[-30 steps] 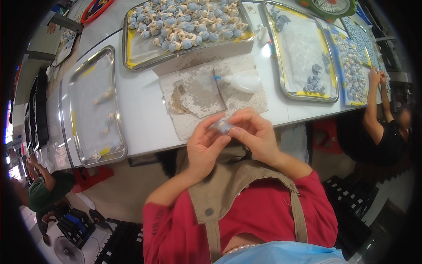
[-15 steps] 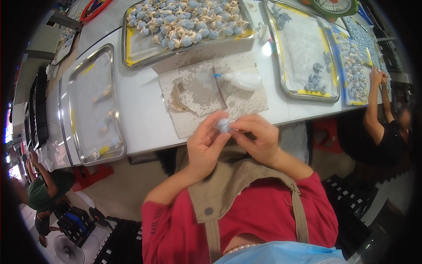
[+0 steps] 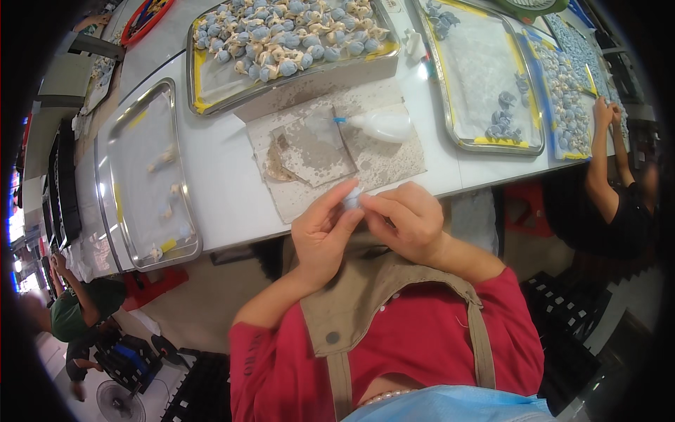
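Just off the table's near edge, a small pale blue rounded piece (image 3: 352, 199) sits between the fingertips of both hands. My left hand (image 3: 322, 228) pinches it from the left between thumb and fingers. From the other side, my right hand (image 3: 409, 219) presses thumb and forefinger against it. Fingers cover much of the piece, so its full shape is hidden. Beyond the hands lies a stained cardboard sheet (image 3: 387, 165) with a white squeeze bottle (image 3: 383, 126) on its side, its tip blue.
A tray (image 3: 204, 98) heaped with blue-and-cream small figures stands at the back. The left tray (image 3: 140, 204) holds a few cream pieces, the right tray (image 3: 470, 91) grey-blue ones. A co-worker's hands (image 3: 606, 111) are at the far right, beside another filled tray (image 3: 568, 105).
Both hands still hold the blue piece and have shifted slightly left, with the piece turned a little. The table and trays also sit slightly differently in view.
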The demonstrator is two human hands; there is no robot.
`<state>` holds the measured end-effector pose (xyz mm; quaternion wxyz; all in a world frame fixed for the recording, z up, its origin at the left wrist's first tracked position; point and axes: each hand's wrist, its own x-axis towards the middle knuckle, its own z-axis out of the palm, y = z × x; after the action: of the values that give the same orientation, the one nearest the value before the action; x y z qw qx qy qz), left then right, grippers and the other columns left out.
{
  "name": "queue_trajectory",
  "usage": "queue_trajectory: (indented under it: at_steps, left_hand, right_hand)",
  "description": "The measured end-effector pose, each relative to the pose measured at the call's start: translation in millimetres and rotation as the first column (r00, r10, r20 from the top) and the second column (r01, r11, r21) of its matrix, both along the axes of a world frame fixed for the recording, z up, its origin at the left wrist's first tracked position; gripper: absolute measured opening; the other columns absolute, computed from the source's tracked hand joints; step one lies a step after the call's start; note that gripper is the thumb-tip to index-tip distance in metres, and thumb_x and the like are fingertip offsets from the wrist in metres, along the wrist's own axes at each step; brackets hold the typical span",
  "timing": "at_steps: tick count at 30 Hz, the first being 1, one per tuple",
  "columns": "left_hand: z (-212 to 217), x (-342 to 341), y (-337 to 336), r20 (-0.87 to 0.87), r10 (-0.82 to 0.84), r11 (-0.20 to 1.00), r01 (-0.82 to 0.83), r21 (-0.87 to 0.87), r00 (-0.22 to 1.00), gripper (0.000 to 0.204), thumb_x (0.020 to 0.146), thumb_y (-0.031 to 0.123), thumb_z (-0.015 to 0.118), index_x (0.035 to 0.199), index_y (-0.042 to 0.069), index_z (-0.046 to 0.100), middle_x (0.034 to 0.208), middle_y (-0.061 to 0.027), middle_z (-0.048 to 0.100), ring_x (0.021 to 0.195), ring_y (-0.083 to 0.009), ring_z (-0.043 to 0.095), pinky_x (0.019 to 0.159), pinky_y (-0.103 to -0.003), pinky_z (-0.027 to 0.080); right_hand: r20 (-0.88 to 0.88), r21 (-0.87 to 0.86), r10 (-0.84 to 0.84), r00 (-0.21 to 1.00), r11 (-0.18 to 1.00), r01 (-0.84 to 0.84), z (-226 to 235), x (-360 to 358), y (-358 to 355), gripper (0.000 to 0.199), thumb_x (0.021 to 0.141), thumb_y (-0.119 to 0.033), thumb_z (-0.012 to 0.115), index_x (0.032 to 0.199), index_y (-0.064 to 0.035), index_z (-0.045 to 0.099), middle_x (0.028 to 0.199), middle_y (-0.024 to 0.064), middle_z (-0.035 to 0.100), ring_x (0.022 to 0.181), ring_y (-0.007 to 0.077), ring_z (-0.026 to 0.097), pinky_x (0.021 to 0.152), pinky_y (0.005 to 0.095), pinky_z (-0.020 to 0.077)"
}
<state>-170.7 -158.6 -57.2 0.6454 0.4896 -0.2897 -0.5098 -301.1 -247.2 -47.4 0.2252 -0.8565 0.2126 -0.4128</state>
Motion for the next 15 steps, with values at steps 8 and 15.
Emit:
queue_trajectory:
  at_steps: [8, 15]
  left_hand:
    - [-2.1, 4.1, 1.3, 0.078, 0.016, 1.0, -0.018, 0.025, 0.997, 0.031, 0.085, -0.002, 0.058, 0.115, -0.006, 0.053, 0.102, -0.0079, 0.059, 0.091, -0.0109, 0.056, 0.081, -0.023, 0.046]
    - [-6.7, 5.5, 5.3, 0.226, 0.013, 1.0, -0.015, 0.007, 0.974, 0.028, 0.084, -0.001, 0.058, 0.111, -0.006, 0.055, 0.103, -0.0097, 0.06, 0.092, -0.0124, 0.057, 0.082, -0.024, 0.047]
  right_hand:
    - [-0.039, 0.028, 0.148, 0.988, 0.989, -0.147, -3.9, -0.7, -10.8, 0.029, 0.062, -0.001, 0.07, 0.091, -0.0046, 0.063, 0.074, 0.004, 0.06, 0.062, 0.0197, 0.057, 0.053, 0.0294, 0.0439]
    - [0.025, 0.057, 0.14, 0.99, 0.988, -0.142, -5.4, 1.1, -7.3, 0.028, 0.062, 0.002, 0.073, 0.088, -0.0035, 0.064, 0.071, 0.0057, 0.058, 0.06, 0.019, 0.055, 0.049, 0.0272, 0.0423]
